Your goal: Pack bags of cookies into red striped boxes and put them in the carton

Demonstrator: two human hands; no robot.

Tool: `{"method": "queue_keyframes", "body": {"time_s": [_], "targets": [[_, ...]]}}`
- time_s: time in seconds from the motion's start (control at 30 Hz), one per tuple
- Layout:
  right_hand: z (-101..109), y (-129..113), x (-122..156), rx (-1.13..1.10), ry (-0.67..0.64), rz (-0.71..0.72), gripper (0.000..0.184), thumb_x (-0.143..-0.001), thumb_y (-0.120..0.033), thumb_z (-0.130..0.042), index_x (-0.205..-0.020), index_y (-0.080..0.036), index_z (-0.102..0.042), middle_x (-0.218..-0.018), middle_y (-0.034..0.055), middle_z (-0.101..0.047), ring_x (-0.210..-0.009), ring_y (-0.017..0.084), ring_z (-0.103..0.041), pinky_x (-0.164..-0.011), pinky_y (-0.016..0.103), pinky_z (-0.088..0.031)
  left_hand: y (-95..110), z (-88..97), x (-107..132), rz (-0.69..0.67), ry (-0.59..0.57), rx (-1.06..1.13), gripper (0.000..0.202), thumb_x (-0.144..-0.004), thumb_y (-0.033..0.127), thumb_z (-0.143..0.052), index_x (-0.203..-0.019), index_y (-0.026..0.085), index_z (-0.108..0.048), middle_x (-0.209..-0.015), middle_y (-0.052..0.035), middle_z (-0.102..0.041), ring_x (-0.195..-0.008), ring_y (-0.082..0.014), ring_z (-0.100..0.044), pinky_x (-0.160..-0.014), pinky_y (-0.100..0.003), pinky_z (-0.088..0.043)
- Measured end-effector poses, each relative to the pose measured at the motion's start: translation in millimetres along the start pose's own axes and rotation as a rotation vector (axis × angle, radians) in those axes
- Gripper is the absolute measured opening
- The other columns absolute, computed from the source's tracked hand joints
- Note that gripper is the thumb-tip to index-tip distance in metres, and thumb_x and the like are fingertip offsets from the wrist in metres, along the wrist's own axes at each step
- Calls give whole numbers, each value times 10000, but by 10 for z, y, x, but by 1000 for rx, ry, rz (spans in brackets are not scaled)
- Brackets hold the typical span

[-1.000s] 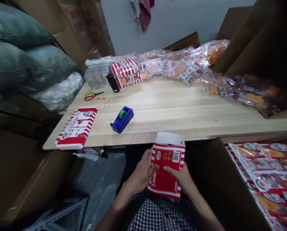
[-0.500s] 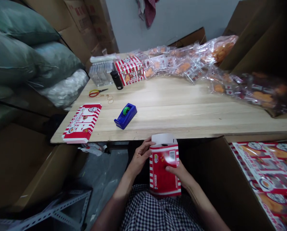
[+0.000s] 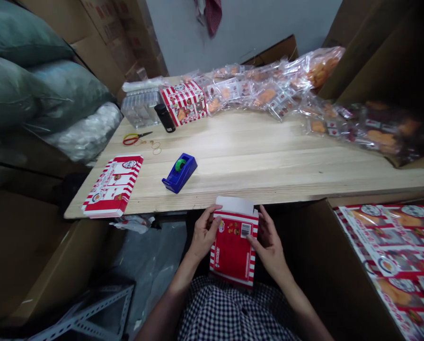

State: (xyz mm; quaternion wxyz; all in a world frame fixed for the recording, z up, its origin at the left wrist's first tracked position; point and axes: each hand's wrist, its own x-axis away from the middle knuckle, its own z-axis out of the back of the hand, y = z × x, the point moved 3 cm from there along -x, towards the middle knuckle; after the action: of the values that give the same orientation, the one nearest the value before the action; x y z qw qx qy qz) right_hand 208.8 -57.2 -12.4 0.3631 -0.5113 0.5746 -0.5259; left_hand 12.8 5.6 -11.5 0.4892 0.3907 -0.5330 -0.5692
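Note:
A red-and-white striped carton is held upright over my lap, just in front of the table edge. Its white flap stands up at the top, and a barcode shows near the upper right of the red face. My left hand grips the upper left side, thumb on the printed face. My right hand holds the right side, thumb by the barcode and fingers raised behind the upper right edge. On the table ahead sits a blue tape dispenser with a green roll.
Flat printed cartons lie stacked at the table's left. Farther back are scissors, a black bottle, a folded carton and clear-wrapped packets. At right, a large cardboard box holds more printed cartons.
My right hand has slid up the carton's right side, its fingers now extended near the top edge. The flap is tilted differently, and the whole view has shifted slightly.

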Motion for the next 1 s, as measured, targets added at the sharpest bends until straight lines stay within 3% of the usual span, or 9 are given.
{"method": "queue_keyframes", "body": {"time_s": [0.07, 0.2, 0.3, 0.47, 0.67, 0.87, 1.0], "targets": [[2, -113, -45, -9, -4, 65, 529, -870, -327, -706, -1374, -315, -550, -1466, 39, -490, -1366, 234, -480, -1147, 377, -386, -17, 11, -12, 27, -8, 25, 425, -940, 432, -555, -1284, 184, -577, -968, -50, -673, -778, -159, -609, -713, -254, -508], [-47, -114, -120, -162, -49, -7, 602, -911, -306, -666, -1459, -400, -435, -1440, 10, -523, -1303, 220, -547, -1108, 398, -436, 11, 15, -21, 52, 11, 120, 484, -954, 436, -531, -1369, 190, -525, -1170, -83, -676, -935, -198, -648, -826, -293, -529], [-75, -74, -187, -186, -67, -4, 526, -889, -328, -694, -1392, -360, -543, -1473, 16, -503, -1326, 246, -523, -1134, 423, -403, 89, 4, -26, 38, 46, 214, 480, -961, 424, -523, -1384, 198, -506, -1271, -93, -641, -1036, -205, -640, -904, -306, -518], [-6, -215, -353, -110, -117, 55, 410, -825, -353, -760, -1225, -294, -696, -1474, 48, -489, -1382, 273, -443, -1127, 404, -396, 247, 10, -41, 19, 6, 327, 472, -966, 394, -533, -1395, 240, -412, -1014, -48, -704, -753, -137, -639, -724, -252, -520], [78, -272, -381, -25, -262, -26, 335, -836, -422, -734, -1142, -285, -731, -1435, 61, -513, -1356, 277, -467, -1038, 359, -465, 183, 90, 12, 13, -98, 182, 292, -936, 422, -575, -1092, 176, -597, -855, -21, -649, -701, -134, -593, -658, -228, -473], [110, -79, -388, -95, -229, -207, 315, -825, -517, -714, -1013, -265, -718, -1355, 47, -606, -1159, 247, -624, -900, 327, -536, 75, 92, -11, 25, -139, 116, 334, -951, 441, -535, -1072, 155, -659, -924, -48, -682, -807, -171, -612, -742, -258, -478], [124, -77, -458, -187, -230, -293, 314, -775, -502, -773, -945, -255, -683, -1033, 32, -747, -876, 198, -703, -799, 317, -548, 65, 43, -90, 37, -140, 60, 394, -975, 447, -477, -1193, 169, -654, -1025, -64, -704, -927, -200, -631, -838, -294, -484]]}}
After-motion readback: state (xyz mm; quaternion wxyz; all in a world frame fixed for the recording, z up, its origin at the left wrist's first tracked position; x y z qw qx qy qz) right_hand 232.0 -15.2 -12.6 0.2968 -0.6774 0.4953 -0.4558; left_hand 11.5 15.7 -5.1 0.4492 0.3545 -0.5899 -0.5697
